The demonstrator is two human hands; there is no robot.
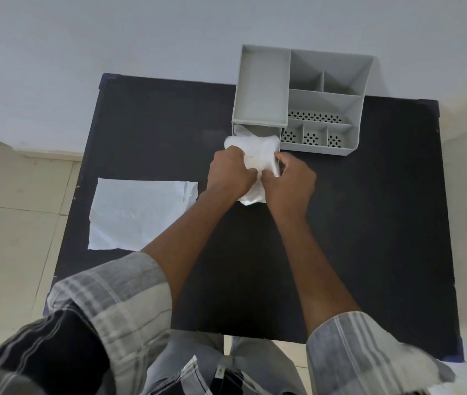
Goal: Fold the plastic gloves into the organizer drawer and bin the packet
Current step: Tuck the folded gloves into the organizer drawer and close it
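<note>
Your left hand [230, 173] and right hand [289, 183] are together, both clenched on the white bundle of plastic gloves [255, 155], whose far end sits at the open drawer [250, 132] mouth of the grey organizer [326, 109]. The packet [141, 213] lies flat at the black table [369, 238]'s left edge, well apart from your hands. Near and right tabletop is bare (organizer overhangs the far edge).
</note>
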